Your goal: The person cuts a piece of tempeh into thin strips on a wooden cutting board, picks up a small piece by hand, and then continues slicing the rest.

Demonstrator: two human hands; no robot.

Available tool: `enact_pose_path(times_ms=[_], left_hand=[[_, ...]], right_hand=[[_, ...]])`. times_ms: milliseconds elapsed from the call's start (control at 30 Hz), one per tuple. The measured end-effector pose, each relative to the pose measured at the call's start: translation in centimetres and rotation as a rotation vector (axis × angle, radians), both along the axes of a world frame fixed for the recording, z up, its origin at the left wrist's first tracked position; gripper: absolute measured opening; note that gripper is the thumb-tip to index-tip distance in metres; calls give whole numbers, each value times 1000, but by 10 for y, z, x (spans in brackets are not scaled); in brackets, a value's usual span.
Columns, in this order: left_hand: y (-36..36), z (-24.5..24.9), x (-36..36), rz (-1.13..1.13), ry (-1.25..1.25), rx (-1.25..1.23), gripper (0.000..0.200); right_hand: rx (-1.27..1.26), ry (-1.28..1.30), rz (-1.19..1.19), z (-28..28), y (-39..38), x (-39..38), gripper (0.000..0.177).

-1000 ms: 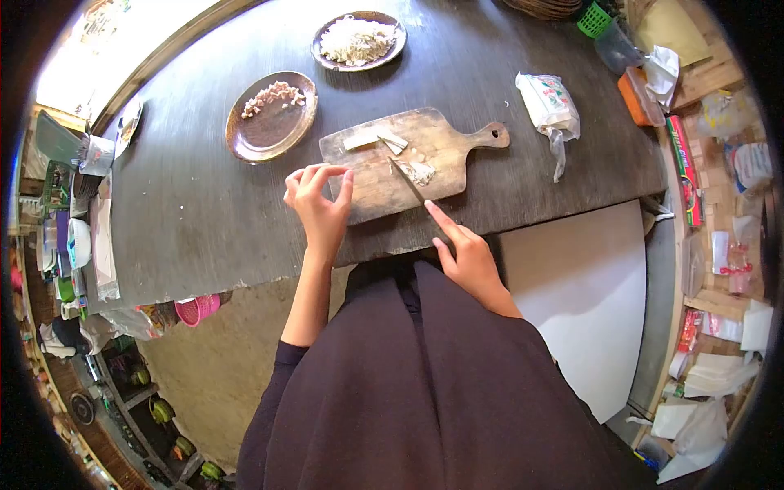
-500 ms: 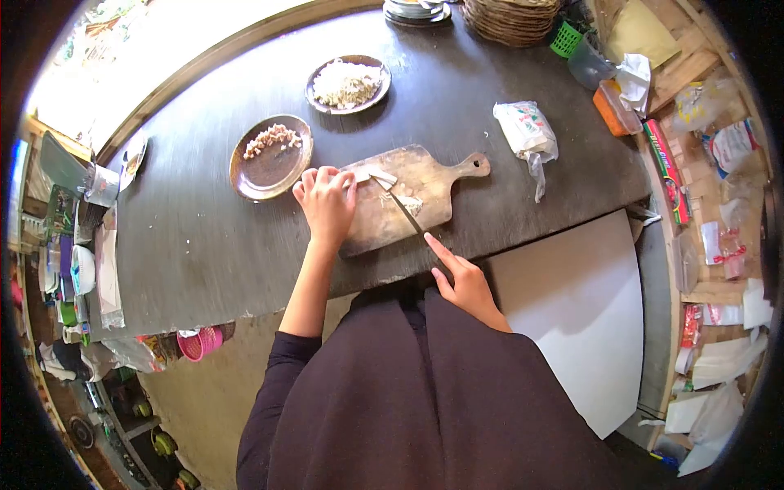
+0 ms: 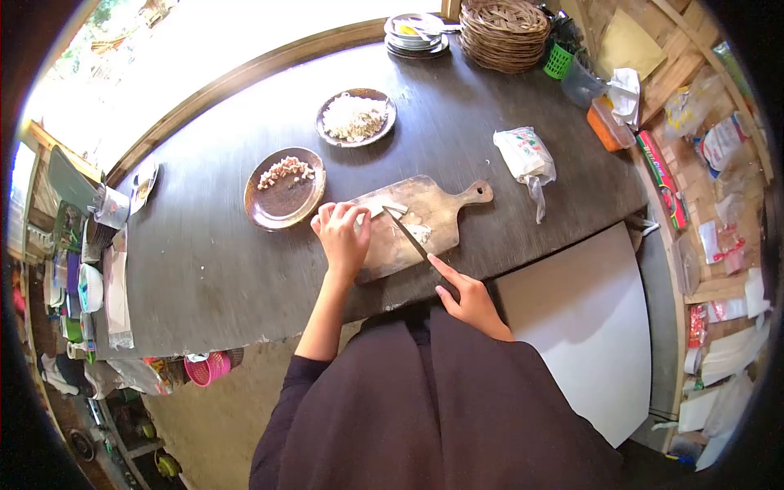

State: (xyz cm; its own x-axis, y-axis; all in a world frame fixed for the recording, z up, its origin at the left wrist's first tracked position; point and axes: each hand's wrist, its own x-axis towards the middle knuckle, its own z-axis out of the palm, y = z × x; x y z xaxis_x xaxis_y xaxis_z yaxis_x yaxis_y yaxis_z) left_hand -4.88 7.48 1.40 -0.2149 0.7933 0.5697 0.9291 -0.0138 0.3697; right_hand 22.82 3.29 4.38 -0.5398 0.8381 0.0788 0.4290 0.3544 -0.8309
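A wooden cutting board (image 3: 445, 214) lies on the dark table, its handle pointing right. My left hand (image 3: 342, 238) rests on the board's left part, fingers bent over a white piece of food (image 3: 377, 211). In my right hand (image 3: 471, 300) is a knife (image 3: 406, 232), its forefinger stretched along it; the blade's tip lies beside the white piece. Small white cut bits (image 3: 421, 233) lie on the board right of the blade. Beyond my left hand stand a brown plate (image 3: 286, 200) with small pinkish pieces and another plate (image 3: 357, 116) heaped with pale shreds.
A plastic-wrapped package (image 3: 525, 155) lies right of the board. Stacked plates (image 3: 416, 37), woven trays (image 3: 504, 34), a green basket (image 3: 559, 61) and an orange container (image 3: 608, 124) stand along the far and right edges. A metal cup (image 3: 112, 207) is at the left.
The view has shifted, so the table and its things appear lower. The knife blade now lies just right of the white piece instead of across it.
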Motion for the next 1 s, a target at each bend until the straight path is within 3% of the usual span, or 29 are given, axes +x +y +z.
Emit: enact_pose_path(times_ms=[100, 233, 300, 433, 700, 933, 1000], left_hand=[[-11, 6, 7, -85, -199, 49, 8], [-35, 23, 22, -376, -789, -144, 8], [-50, 29, 26, -456, -964, -305, 8], [-68, 31, 18, -572, -1054, -472, 12], [-77, 37, -3, -549, -1194, -496, 11], [-82, 35, -22, -558, -1131, -516, 14], [-83, 37, -24, -582, -1261, -548, 15]], right_hand=[[116, 147, -27, -6, 0, -9, 69], [102, 170, -141, 5, 0, -23, 77], [-321, 332, -234, 15, 2, -33, 85], [-404, 505, -244, 34, 9, -54, 92], [-465, 439, -228, 40, 8, -80, 92], [-383, 453, -240, 42, 7, -98, 91], [-398, 460, -234, 44, 8, -102, 91]])
